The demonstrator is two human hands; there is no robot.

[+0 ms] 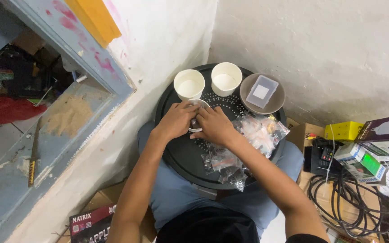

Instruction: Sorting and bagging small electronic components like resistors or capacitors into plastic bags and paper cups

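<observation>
A round black tray (183, 155) rests on my lap. My left hand (176, 120) and my right hand (213, 125) meet over a small white cup (198, 103) at the tray's middle, both fingers closing around it and something small and dark between them. Two larger white paper cups (189, 84) (226, 78) stand behind it. A brown bowl (275, 102) at the back right holds a clear plastic box (262, 91). Clear plastic bags (257, 132) with small parts lie to the right of my right hand.
A white wall corner stands right behind the tray. A blue window frame (91, 58) and sill are at the left. Boxes of light bulbs (386, 130), a black device (323, 158) and coiled black cables (347, 198) lie at the right. A cardboard box (91, 222) sits low left.
</observation>
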